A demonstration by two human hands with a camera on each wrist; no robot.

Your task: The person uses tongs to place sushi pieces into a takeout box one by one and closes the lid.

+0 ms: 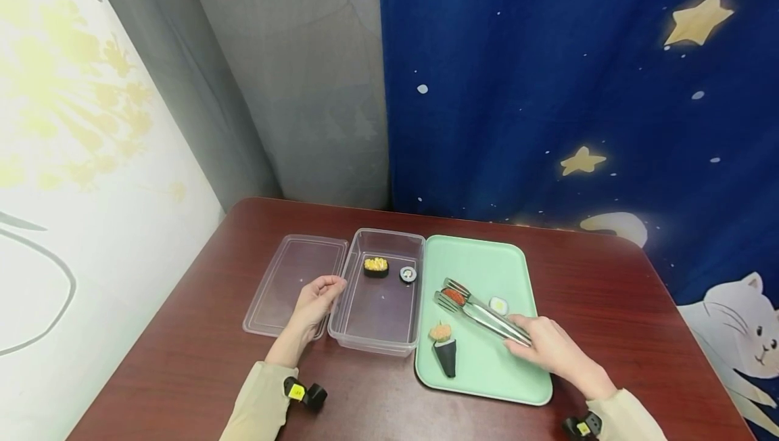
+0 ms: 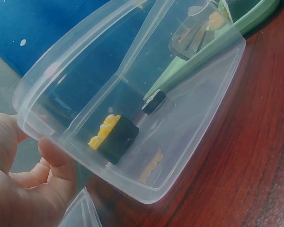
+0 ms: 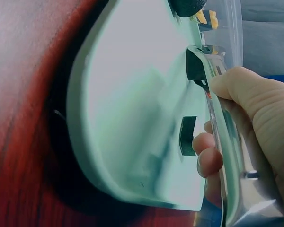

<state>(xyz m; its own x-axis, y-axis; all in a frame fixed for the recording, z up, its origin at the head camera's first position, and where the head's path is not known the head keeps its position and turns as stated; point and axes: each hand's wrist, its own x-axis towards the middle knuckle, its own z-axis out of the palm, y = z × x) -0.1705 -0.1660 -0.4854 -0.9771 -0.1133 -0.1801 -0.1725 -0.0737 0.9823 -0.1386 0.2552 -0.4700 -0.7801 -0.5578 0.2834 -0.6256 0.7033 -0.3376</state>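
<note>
My left hand (image 1: 318,299) pinches the left rim of a clear plastic container (image 1: 380,319). Inside it lie a sushi piece with yellow corn topping (image 1: 376,266) and a small round sushi roll (image 1: 408,274). My right hand (image 1: 544,343) grips metal food tongs (image 1: 487,319) over a green tray (image 1: 481,380). Between the fork-like tong tips is a sushi piece with orange-red topping (image 1: 454,296); whether both tips touch it cannot be made out. Also on the tray are a dark cone-shaped hand roll (image 1: 446,356) and a small white-topped roll (image 1: 498,305) beside the tongs.
A clear lid (image 1: 286,279) lies flat on the dark red wooden table (image 1: 201,319), left of the container. The tray stands close against the container's right side. Behind the table hang grey and blue star-patterned curtains (image 1: 523,89).
</note>
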